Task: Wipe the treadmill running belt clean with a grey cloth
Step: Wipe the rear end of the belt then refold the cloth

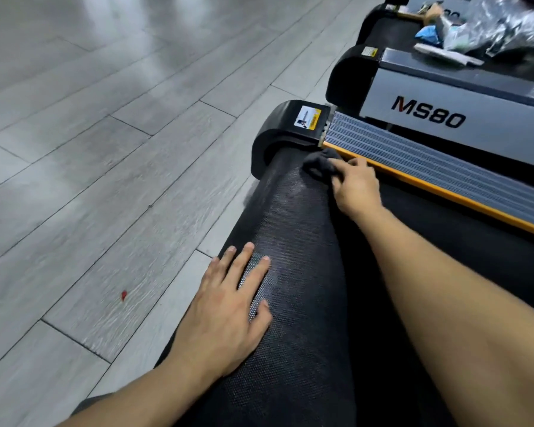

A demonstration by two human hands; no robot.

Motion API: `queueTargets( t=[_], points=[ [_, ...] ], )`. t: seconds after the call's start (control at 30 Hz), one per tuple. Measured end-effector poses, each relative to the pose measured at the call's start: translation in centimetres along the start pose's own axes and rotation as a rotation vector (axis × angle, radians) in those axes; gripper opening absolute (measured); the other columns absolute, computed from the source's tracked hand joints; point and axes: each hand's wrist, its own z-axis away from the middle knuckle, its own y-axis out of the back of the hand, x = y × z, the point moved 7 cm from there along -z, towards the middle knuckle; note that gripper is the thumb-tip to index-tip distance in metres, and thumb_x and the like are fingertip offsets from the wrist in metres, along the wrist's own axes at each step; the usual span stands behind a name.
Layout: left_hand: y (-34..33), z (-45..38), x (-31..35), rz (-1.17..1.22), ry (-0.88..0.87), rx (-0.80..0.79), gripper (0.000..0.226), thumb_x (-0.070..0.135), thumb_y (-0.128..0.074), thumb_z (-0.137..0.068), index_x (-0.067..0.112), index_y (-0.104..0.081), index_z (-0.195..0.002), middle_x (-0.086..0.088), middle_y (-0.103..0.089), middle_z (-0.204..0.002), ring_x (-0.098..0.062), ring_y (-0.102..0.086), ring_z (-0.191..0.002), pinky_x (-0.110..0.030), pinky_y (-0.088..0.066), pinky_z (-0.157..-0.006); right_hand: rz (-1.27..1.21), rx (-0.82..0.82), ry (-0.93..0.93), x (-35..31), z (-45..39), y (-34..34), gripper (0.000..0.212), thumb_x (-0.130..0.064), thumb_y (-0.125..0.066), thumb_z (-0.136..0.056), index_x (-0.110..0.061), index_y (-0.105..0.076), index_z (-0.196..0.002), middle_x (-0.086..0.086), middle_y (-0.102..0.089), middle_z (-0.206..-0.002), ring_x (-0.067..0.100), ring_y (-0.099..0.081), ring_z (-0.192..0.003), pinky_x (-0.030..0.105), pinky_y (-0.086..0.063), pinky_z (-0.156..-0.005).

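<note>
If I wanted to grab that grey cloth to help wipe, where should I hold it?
Probably by the bunched end of the grey cloth that sticks out past the right hand, coming from the belt's rear end. That part is free and crumpled, so it is easy to pinch. The near part lies under the fingers, and the orange side rail runs close along the cloth's other side.

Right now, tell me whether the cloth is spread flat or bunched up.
Bunched up: the grey cloth sits crumpled under the right hand's fingertips, on the belt.
</note>
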Motion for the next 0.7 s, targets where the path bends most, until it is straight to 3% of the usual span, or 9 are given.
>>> queueTargets(
  t=[0.1, 0.17, 0.27, 0.33, 0.43, 0.53, 0.7],
  points=[
    [-0.1, -0.2, 0.1, 0.018, -0.002, -0.011, 0.068, 0.054, -0.025, -0.097, 0.038, -0.011, -0.162, 0.007, 0.001, -0.171, -0.016, 0.006, -0.158, -0.034, 0.009, -0.125, 0.034, 0.019, 0.003, -2.2, 1.7, 0.0, 0.038, -0.029, -0.056, -0.090, -0.036, -0.059, -0.128, 0.014, -0.051, -0.119, 0.039, -0.049, -0.105, 0.046, -0.045, -0.091],
    [-0.2, -0.3, -0.2, 0.008, 0.003, -0.014, 0.069, 0.054, -0.026, -0.096, 0.036, -0.016, -0.161, 0.004, -0.005, -0.171, -0.019, 0.000, -0.158, -0.038, 0.001, -0.128, -0.018, 0.035, 0.191, -6.2, 5.5, -0.1, 0.042, -0.029, -0.056, -0.086, -0.034, -0.060, -0.127, 0.013, -0.053, -0.113, 0.037, -0.050, -0.097, 0.045, -0.047, -0.087],
    [-0.2, -0.1, -0.2, -0.001, -0.003, -0.004, 0.067, 0.052, -0.033, -0.095, 0.031, -0.028, -0.159, 0.000, -0.018, -0.170, -0.024, -0.012, -0.157, -0.042, -0.008, -0.128, -0.071, -0.073, 0.601, -12.2, 11.5, -0.5, 0.044, -0.033, -0.047, -0.085, -0.031, -0.061, -0.127, 0.009, -0.055, -0.104, 0.031, -0.050, -0.089, 0.040, -0.045, -0.078],
    [-0.2, -0.1, -0.1, 0.008, -0.003, 0.003, 0.066, 0.051, -0.034, -0.096, 0.031, -0.028, -0.159, 0.000, -0.018, -0.170, -0.024, -0.012, -0.157, -0.043, -0.010, -0.128, -0.018, -0.097, 0.727, -13.5, 11.2, -0.6, 0.043, -0.033, -0.045, -0.087, -0.031, -0.062, -0.126, 0.010, -0.056, -0.102, 0.033, -0.051, -0.087, 0.041, -0.044, -0.075],
    [-0.3, 0.0, -0.1, 0.020, -0.006, 0.017, 0.066, 0.050, -0.034, -0.096, 0.032, -0.025, -0.159, 0.001, -0.016, -0.170, -0.022, -0.010, -0.157, -0.045, -0.013, -0.129, 0.109, -0.028, 0.458, -10.6, 3.1, -1.2, 0.039, -0.029, -0.050, -0.092, -0.038, -0.058, -0.130, 0.012, -0.054, -0.118, 0.038, -0.051, -0.104, 0.047, -0.043, -0.087],
    [-0.1, 0.1, 0.0, 0.035, -0.017, 0.035, 0.065, 0.049, -0.037, -0.097, 0.031, -0.028, -0.159, 0.001, -0.018, -0.170, -0.023, -0.012, -0.157, -0.046, -0.015, -0.128, 0.127, -0.070, 0.170, -7.7, -2.3, -1.8, 0.038, -0.028, -0.047, -0.097, -0.038, -0.052, -0.133, 0.014, -0.047, -0.128, 0.040, -0.044, -0.117, 0.050, -0.039, -0.096],
    [0.3, 0.0, -0.2, 0.089, -0.006, 0.110, 0.059, 0.037, -0.040, -0.100, 0.019, -0.036, -0.155, -0.010, -0.031, -0.163, -0.029, -0.030, -0.150, -0.048, -0.028, -0.123, 0.099, -0.075, 0.225, -9.9, 2.3, -1.5, 0.039, -0.026, -0.048, -0.094, -0.035, -0.052, -0.133, 0.016, -0.044, -0.127, 0.042, -0.044, -0.109, 0.051, -0.041, -0.093]
  ],
)
